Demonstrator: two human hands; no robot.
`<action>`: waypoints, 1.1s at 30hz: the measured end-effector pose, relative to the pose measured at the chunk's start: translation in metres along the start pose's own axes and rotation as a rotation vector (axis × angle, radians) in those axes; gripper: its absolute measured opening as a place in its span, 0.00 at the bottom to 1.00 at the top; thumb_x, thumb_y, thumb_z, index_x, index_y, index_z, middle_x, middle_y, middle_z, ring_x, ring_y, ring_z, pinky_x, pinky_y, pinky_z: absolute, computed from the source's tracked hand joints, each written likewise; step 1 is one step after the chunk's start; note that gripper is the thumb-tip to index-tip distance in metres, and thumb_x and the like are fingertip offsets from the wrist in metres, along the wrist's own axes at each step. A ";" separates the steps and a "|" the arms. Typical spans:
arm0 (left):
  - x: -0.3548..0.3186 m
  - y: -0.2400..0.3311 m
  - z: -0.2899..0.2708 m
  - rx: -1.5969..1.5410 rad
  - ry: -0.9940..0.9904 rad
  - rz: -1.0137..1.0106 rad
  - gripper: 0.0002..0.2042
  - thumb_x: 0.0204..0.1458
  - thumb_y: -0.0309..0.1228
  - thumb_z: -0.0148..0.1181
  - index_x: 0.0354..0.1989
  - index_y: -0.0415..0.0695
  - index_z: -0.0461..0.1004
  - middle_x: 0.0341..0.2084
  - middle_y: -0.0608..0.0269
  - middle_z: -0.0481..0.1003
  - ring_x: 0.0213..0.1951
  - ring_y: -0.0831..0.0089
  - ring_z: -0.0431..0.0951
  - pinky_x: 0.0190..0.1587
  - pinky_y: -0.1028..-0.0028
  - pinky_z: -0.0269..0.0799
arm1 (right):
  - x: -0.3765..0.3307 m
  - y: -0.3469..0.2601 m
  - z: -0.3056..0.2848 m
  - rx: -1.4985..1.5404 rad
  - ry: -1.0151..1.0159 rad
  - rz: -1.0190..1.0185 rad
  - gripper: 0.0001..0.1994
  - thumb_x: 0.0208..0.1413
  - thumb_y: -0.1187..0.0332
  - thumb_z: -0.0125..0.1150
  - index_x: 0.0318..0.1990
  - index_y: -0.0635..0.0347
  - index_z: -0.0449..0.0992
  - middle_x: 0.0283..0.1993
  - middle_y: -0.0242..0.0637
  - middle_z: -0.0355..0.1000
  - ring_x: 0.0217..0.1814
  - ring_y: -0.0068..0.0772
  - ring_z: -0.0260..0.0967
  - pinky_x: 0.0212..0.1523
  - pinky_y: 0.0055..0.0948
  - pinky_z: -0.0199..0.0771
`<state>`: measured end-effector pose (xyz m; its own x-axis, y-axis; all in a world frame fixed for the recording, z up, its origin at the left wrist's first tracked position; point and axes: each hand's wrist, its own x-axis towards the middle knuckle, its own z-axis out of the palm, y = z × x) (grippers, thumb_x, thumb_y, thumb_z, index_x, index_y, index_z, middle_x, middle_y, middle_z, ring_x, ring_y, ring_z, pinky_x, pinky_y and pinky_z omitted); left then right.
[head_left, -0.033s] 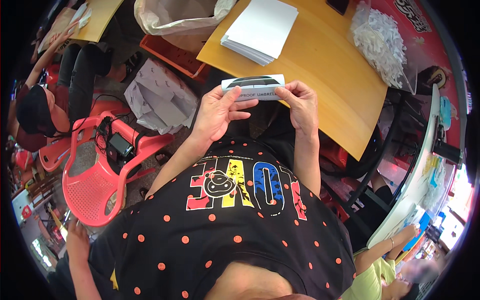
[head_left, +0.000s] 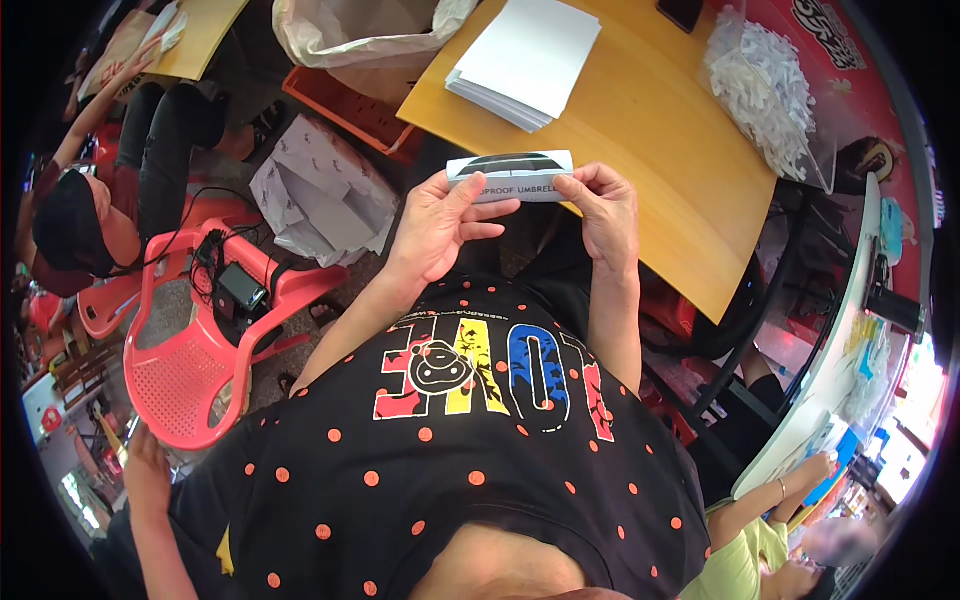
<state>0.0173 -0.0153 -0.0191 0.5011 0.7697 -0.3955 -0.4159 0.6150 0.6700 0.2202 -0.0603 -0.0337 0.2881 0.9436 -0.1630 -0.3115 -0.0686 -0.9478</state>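
Head view, looking down past a black dotted shirt [head_left: 470, 470]: both forearms rise from the body, elbows bent, meeting in front of the chest. Left hand [head_left: 435, 225] pinches the left end of a small white printed card [head_left: 512, 176], thumb on top, fingers curled beneath. Right hand [head_left: 600, 205] grips its right end likewise. That card hangs level just off the near edge of the yellow table [head_left: 640, 130], below a stack of white sheets [head_left: 525, 60].

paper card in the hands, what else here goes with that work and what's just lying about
In use: paper card, left hand, right hand, stack of white sheets on the wooden table.
Lying about: pink plastic chair, bag of white shreds, crumpled paper bag.
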 end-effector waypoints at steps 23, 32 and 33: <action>0.002 -0.006 0.000 0.124 -0.032 0.148 0.12 0.59 0.30 0.53 0.45 0.33 0.72 0.37 0.52 0.77 0.39 0.65 0.80 0.40 0.74 0.79 | -0.003 0.001 0.012 -0.047 0.031 -0.026 0.07 0.52 0.73 0.63 0.35 0.69 0.79 0.29 0.31 0.75 0.30 0.15 0.67 0.34 0.16 0.66; 0.002 -0.008 -0.004 0.148 -0.017 0.180 0.11 0.57 0.28 0.55 0.43 0.32 0.73 0.36 0.51 0.78 0.36 0.66 0.81 0.38 0.73 0.80 | -0.006 0.007 0.010 -0.044 0.032 0.010 0.07 0.52 0.72 0.64 0.35 0.69 0.79 0.28 0.29 0.75 0.29 0.13 0.65 0.31 0.15 0.64; 0.003 -0.008 -0.005 0.150 -0.015 0.183 0.11 0.57 0.28 0.55 0.43 0.32 0.73 0.36 0.50 0.78 0.36 0.66 0.81 0.37 0.73 0.80 | -0.007 0.006 0.010 -0.040 0.030 0.012 0.07 0.52 0.72 0.64 0.35 0.69 0.79 0.28 0.30 0.75 0.29 0.14 0.66 0.32 0.15 0.65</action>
<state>0.0188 -0.0174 -0.0288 0.4398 0.8625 -0.2502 -0.3837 0.4324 0.8160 0.2072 -0.0637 -0.0358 0.3115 0.9326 -0.1822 -0.2788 -0.0936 -0.9558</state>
